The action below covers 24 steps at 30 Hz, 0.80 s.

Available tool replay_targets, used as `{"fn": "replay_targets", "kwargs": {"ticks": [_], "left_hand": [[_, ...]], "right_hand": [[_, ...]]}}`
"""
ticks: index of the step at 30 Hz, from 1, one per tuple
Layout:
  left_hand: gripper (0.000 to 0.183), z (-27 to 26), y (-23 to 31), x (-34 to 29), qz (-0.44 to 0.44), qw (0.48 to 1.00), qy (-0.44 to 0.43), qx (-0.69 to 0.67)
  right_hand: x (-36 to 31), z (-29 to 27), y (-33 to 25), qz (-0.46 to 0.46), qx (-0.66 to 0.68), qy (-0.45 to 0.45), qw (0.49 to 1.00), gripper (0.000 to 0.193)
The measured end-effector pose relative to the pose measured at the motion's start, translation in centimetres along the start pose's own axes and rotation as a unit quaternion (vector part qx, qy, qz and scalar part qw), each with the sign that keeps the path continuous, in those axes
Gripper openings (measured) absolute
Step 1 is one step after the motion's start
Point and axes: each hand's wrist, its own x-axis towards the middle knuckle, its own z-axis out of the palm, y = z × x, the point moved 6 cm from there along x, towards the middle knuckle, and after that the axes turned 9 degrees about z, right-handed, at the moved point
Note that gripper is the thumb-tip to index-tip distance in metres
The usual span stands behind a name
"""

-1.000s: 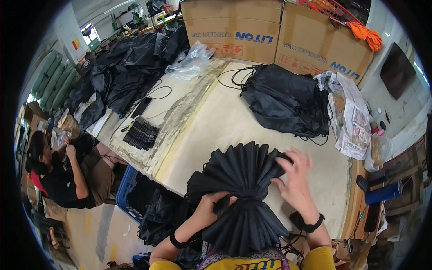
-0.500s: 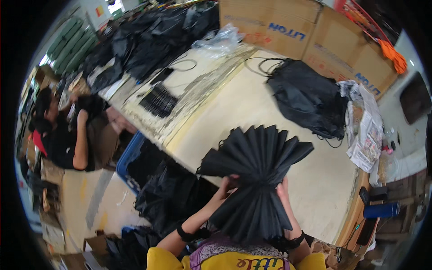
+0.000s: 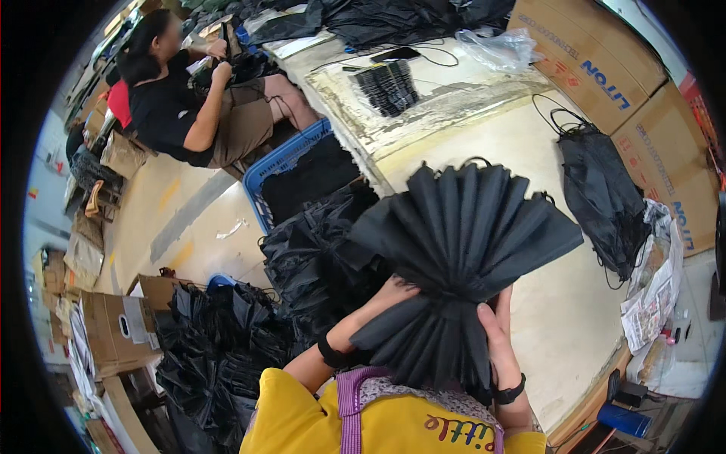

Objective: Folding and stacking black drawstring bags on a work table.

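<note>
Both my hands hold a pleated black fabric bundle [image 3: 461, 250], gathered at its middle and fanned out above and below like a bow. Thin black cord shows along its upper edge. My left hand [image 3: 387, 301] grips the left side near the gathered waist, its fingertips partly hidden by the folds. On the right side, my right hand [image 3: 499, 329] is closed on the fabric, thumb in front of the lower fan and other fingers partly behind. The bundle is above the near edge of the pale worktable [image 3: 522, 378].
Left of me, a blue basket [image 3: 261, 170] and piles of similar pleated black fabric [image 3: 219, 340] stand low. A co-worker [image 3: 189, 113] sits beyond. On the table are a flat black stack [image 3: 386, 87], black corded bags [image 3: 601, 189], newspaper [image 3: 654, 284] and cardboard boxes [image 3: 597, 60].
My view has turned left, so table and boxes appear farther right and the basket, piles and co-worker show more fully. Both hands still hold the black bundle, which now looks larger.
</note>
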Motion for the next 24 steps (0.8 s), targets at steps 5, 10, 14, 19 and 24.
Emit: {"fn": "replay_targets", "kwargs": {"ticks": [5, 10, 14, 19, 24], "left_hand": [[0.046, -4.9, -1.2, -6.9, 0.058, 0.984, 0.115, -0.127], [0.036, -9.4, -3.2, -7.1, 0.035, 0.945, 0.212, -0.248], [0.036, -11.1, -3.8, -6.9, 0.04, 0.916, 0.24, -0.319], [0.036, -9.8, -5.6, -9.9, 0.039, 0.872, 0.274, -0.404], [0.036, -10.7, -6.2, -10.9, 0.051, 0.821, 0.312, -0.475]], "right_hand": [[1.6, 6.1, -3.4, -0.045, -0.154, -0.103, 0.982, 0.096], [2.9, 11.9, -4.2, -0.134, -0.223, -0.185, 0.948, 0.097], [2.4, 17.0, -2.3, -0.254, -0.283, -0.249, 0.891, 0.09], [2.6, 17.8, 1.4, -0.194, -0.316, -0.297, 0.88, 0.078], [5.5, 13.9, 4.8, -0.275, -0.415, -0.209, 0.842, 0.049]]}}
